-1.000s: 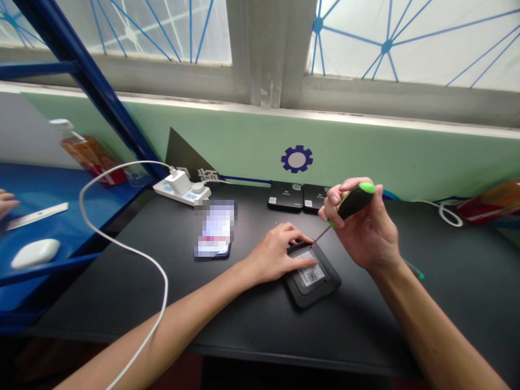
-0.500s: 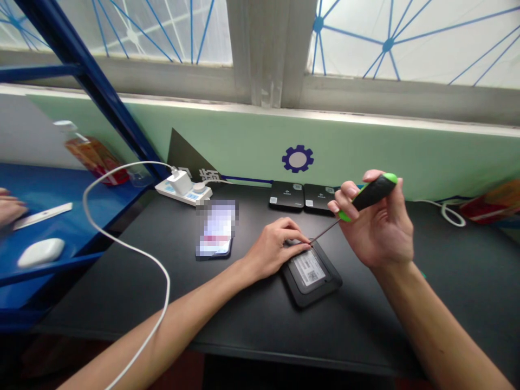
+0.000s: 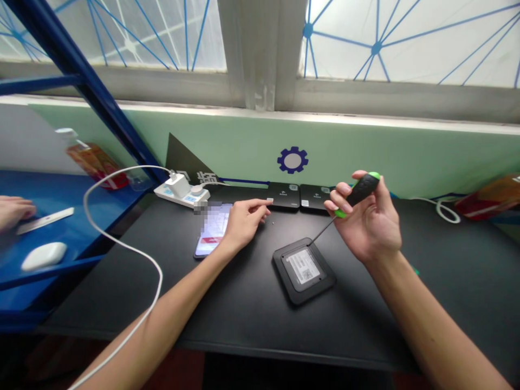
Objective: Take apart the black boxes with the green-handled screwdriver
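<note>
My right hand [image 3: 368, 222] is wrapped round the black and green handle of a screwdriver [image 3: 363, 188]. Its thin shaft slants down to the left, with the tip at the upper corner of a flat black device box [image 3: 293, 292]. That box lies on the table with a white label [image 3: 304, 265] facing up. My left hand [image 3: 246, 221] is over the table between a phone [image 3: 212, 238] and the box, its index finger stretched out and the others partly curled. Just right of its fingertips lies a tiny screw-like piece [image 3: 273, 222]. Nothing shows in that hand.
Two more black boxes [image 3: 283, 196] sit along the wall. A white power strip [image 3: 181, 194] with a charger stands at the back left, its white cable [image 3: 140, 250] looping over my left arm. On the blue table, another person's hand [image 3: 15, 211] is near a white strip [image 3: 46, 220].
My left hand has left the device box and moved left towards the phone. A tiny piece now shows on the table by it. My right hand keeps the screwdriver tip at the box.
</note>
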{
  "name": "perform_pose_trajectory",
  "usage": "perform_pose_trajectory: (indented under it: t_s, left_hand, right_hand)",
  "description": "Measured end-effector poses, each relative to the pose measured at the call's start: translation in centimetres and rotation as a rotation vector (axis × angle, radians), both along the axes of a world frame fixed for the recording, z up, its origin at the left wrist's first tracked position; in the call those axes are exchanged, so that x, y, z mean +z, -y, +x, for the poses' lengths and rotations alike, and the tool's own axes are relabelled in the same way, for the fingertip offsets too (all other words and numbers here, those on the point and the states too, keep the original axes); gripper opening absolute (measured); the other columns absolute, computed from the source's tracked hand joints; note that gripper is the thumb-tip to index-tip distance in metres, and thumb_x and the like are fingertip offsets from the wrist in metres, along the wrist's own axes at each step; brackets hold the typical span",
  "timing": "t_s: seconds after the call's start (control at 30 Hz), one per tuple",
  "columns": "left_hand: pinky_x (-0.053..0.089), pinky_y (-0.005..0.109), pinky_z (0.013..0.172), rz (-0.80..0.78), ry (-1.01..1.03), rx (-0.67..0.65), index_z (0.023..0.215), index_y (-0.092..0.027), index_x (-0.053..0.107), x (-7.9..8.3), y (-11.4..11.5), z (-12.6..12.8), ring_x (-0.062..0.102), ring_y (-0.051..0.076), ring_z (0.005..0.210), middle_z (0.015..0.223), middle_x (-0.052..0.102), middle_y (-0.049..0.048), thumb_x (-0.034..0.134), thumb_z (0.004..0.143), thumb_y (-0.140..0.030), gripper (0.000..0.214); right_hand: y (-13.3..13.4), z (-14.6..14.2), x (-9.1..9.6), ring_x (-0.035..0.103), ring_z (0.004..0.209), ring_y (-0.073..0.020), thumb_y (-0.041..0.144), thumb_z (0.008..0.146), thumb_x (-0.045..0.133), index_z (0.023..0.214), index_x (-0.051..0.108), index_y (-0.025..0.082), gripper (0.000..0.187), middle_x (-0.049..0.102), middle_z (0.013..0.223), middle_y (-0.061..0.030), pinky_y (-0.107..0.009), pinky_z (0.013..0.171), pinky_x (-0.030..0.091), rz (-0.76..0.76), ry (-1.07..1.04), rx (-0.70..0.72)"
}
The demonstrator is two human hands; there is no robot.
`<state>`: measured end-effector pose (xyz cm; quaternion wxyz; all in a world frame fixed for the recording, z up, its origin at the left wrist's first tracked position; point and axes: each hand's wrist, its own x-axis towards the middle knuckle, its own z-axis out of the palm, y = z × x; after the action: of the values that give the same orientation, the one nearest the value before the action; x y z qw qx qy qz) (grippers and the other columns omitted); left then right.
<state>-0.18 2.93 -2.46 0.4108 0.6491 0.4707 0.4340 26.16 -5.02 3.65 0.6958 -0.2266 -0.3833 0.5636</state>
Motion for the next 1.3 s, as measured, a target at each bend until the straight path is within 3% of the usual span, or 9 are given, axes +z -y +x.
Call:
perform_pose_trajectory:
  t_s: [0.17,0.37,0.5,0.57,0.73,0.93,1.1,1.3]
  left_hand:
    - [0.063,0.030,0.075,-0.034,-0.050,-0.019,0.119,-0.013,0.088,-0.3,0.2,0.1,0.076,0.018,0.076,0.096,0.086,0.0097,0.071,0.099,-0.033,0.034]
    - [0.062,0.031,0.081,0.145,-0.239,0.008,0.120,-0.021,0.082,0.6,1.0,-0.3,0.083,0.022,0.087,0.101,0.088,0.0062,0.070,0.103,-0.023,0.020]
    - [0.060,0.033,0.081,0.239,-0.335,0.025,0.103,-0.022,0.079,0.9,1.4,-0.5,0.083,0.025,0.087,0.095,0.088,0.0056,0.077,0.101,-0.022,0.002]
    - [0.060,0.035,0.081,0.253,-0.398,0.009,0.093,-0.021,0.081,0.9,1.4,-0.6,0.082,0.025,0.085,0.093,0.087,0.0060,0.079,0.099,-0.020,0.006]
    - [0.059,0.037,0.084,0.266,-0.511,-0.047,0.092,-0.021,0.087,0.2,1.3,-0.6,0.078,0.025,0.087,0.095,0.085,0.0078,0.082,0.096,-0.016,0.008]
    - [0.061,0.038,0.089,0.262,-0.501,-0.053,0.097,-0.020,0.087,-0.5,1.3,-0.3,0.080,0.026,0.090,0.100,0.086,0.0083,0.080,0.097,-0.015,0.008]
    - [0.062,0.037,0.089,0.215,-0.416,-0.045,0.123,-0.020,0.077,-0.5,1.5,0.0,0.084,0.025,0.093,0.100,0.087,0.0055,0.079,0.097,-0.009,0.028]
    - [0.064,0.039,0.095,0.206,-0.431,-0.041,0.122,-0.022,0.074,-0.4,1.8,0.2,0.086,0.027,0.101,0.104,0.089,0.0051,0.077,0.097,-0.007,0.030]
  right_hand:
    - [0.1,-0.2,0.0,0.050,0.064,-0.0143,0.056,0.107,0.072,0.105,0.073,0.034,0.023,0.057,0.084,0.0022,-0.031,0.073,0.061,-0.024,-0.045,0.032]
    - [0.2,-0.2,-0.2,0.049,0.063,-0.0160,0.056,0.108,0.070,0.104,0.074,0.034,0.023,0.057,0.084,0.0015,-0.033,0.073,0.061,-0.063,-0.046,0.024]
    - [0.0,-0.1,-0.4,0.050,0.063,-0.0159,0.057,0.108,0.070,0.104,0.075,0.035,0.023,0.058,0.085,0.0016,-0.034,0.073,0.061,-0.051,-0.017,0.037]
    - [0.0,-0.1,-0.4,0.050,0.063,-0.0156,0.056,0.108,0.070,0.104,0.075,0.034,0.023,0.058,0.085,0.0016,-0.033,0.072,0.061,-0.048,-0.015,0.045]
    - [0.3,-0.5,-0.2,0.048,0.063,-0.0134,0.052,0.108,0.070,0.103,0.076,0.032,0.022,0.057,0.085,0.0017,-0.029,0.071,0.059,-0.065,-0.082,0.056]
    - [0.4,-0.6,0.0,0.046,0.062,-0.0148,0.053,0.108,0.070,0.101,0.076,0.033,0.022,0.057,0.085,0.0015,-0.031,0.070,0.059,-0.064,-0.052,0.059]
    - [0.5,-0.7,0.1,0.045,0.063,-0.0149,0.051,0.109,0.066,0.101,0.077,0.032,0.024,0.056,0.085,0.0011,-0.031,0.070,0.057,-0.090,-0.107,0.057]
    - [0.7,-1.0,0.5,0.044,0.062,-0.0154,0.049,0.108,0.069,0.099,0.076,0.031,0.022,0.055,0.083,0.0013,-0.031,0.068,0.055,-0.110,-0.124,0.049]
